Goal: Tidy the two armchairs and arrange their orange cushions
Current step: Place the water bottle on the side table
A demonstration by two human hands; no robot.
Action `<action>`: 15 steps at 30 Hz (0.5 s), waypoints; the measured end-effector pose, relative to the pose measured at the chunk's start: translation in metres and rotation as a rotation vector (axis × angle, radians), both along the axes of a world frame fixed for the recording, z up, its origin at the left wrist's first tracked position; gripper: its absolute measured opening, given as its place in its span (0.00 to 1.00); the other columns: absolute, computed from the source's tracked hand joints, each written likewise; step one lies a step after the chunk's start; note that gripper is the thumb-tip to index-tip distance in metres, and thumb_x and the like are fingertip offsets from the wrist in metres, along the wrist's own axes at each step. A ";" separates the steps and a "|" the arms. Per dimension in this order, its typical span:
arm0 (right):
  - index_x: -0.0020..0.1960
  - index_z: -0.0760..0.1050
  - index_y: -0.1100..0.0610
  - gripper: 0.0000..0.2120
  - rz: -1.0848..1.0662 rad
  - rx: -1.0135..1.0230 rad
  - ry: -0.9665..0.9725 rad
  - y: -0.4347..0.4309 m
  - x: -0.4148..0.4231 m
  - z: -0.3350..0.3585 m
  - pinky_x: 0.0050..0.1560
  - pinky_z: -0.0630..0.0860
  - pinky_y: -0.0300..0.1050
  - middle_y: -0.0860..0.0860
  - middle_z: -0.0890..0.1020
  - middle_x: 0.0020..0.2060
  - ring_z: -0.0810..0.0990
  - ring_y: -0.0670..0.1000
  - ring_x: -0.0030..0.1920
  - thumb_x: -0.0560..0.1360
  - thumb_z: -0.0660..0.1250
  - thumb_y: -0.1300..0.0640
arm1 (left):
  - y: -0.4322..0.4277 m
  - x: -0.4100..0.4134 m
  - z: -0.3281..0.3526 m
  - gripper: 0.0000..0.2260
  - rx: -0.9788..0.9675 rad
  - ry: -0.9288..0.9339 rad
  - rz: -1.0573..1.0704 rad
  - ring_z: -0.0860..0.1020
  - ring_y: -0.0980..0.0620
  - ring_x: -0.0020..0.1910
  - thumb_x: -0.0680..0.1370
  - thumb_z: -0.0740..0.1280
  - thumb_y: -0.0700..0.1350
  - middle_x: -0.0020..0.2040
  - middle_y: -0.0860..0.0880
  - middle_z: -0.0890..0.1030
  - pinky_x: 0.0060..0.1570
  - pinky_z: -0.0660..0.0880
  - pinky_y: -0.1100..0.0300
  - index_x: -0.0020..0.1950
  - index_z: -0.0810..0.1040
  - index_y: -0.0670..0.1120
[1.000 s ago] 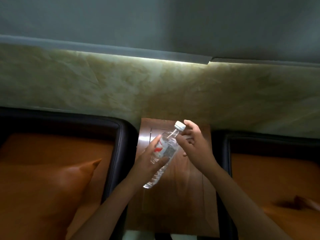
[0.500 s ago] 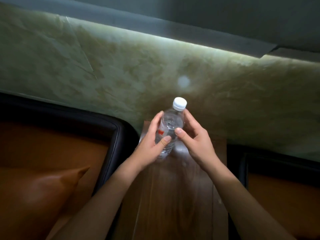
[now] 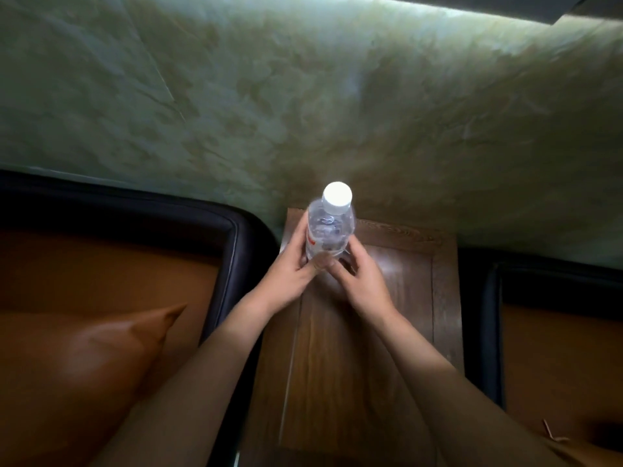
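Note:
A clear plastic water bottle (image 3: 328, 227) with a white cap stands upright at the back of a wooden side table (image 3: 397, 298). My left hand (image 3: 291, 274) holds its left side with the thumb across the front. My right hand (image 3: 359, 281) holds the lower right side. The left armchair (image 3: 232, 251) has a dark frame and an orange seat, with an orange cushion (image 3: 84, 365) lying on it. Right of the table, the right armchair (image 3: 492, 298) shows its dark arm and orange seat. A corner of another orange cushion (image 3: 569, 448) shows at the bottom right.
A mottled green-beige wall (image 3: 303, 96) rises directly behind the table and both chairs. The narrow table fills the gap between the two armchairs.
The bottle went from tilted in the air to upright at the back of the table. Both hands followed it down and forward and now sit lower on its body.

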State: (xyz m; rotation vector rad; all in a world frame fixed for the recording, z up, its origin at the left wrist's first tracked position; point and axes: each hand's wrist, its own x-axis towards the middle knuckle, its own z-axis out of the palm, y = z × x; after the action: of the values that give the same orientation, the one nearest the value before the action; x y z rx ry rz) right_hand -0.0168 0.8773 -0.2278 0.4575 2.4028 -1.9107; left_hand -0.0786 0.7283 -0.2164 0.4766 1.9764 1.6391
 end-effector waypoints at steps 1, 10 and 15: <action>0.77 0.65 0.54 0.29 -0.019 0.014 0.003 -0.001 0.002 -0.005 0.72 0.70 0.54 0.46 0.77 0.70 0.75 0.44 0.69 0.78 0.70 0.62 | 0.000 0.002 -0.003 0.35 0.004 0.004 0.016 0.67 0.57 0.75 0.80 0.66 0.43 0.77 0.51 0.68 0.73 0.66 0.59 0.82 0.51 0.46; 0.73 0.71 0.49 0.26 -0.137 0.114 0.036 -0.009 -0.012 -0.020 0.67 0.75 0.46 0.39 0.82 0.61 0.78 0.37 0.62 0.77 0.69 0.60 | -0.001 -0.012 -0.033 0.29 0.002 -0.002 0.095 0.68 0.53 0.75 0.82 0.65 0.47 0.77 0.49 0.69 0.76 0.64 0.44 0.81 0.59 0.47; 0.75 0.70 0.55 0.29 -0.110 0.018 -0.005 0.000 -0.026 -0.015 0.70 0.73 0.50 0.46 0.81 0.65 0.78 0.41 0.65 0.75 0.70 0.62 | -0.001 -0.022 -0.028 0.29 -0.015 -0.047 0.086 0.69 0.56 0.74 0.83 0.65 0.45 0.75 0.51 0.71 0.75 0.65 0.53 0.82 0.57 0.47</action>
State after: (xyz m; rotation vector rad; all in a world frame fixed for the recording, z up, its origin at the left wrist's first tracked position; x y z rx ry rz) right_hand -0.0423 0.8774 -0.2425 0.6069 2.4422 -1.9278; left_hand -0.1007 0.7276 -0.2448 0.3483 1.9985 1.6705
